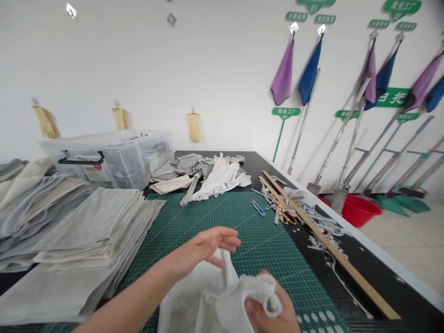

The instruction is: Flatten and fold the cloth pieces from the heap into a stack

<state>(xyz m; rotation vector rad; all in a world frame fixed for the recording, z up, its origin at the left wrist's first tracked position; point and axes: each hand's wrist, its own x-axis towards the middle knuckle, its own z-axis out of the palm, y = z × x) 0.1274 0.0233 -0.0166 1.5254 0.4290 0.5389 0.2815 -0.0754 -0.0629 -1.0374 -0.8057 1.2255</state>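
Observation:
A pale grey-white piece of cloth [204,296] lies bunched and partly folded over the green cutting mat [194,217], close to me. My right hand [274,305] grips its rolled, frayed edge, with the thumb inside the fold. Just above the cloth's raised corner is my left hand [211,243], fingers stretched out and apart from the thumb; whether the thumb touches the fabric I cannot tell. The lower part of the cloth runs out of the frame.
Stacked flat cloths [93,222] stand on the left before a clear plastic box [114,157]. Crumpled cloths [215,175] lie at the back. Along the right are a snap-off cutter [258,208], gold-handled scissors [287,215], a wooden strip [329,245] and fabric scraps [315,208].

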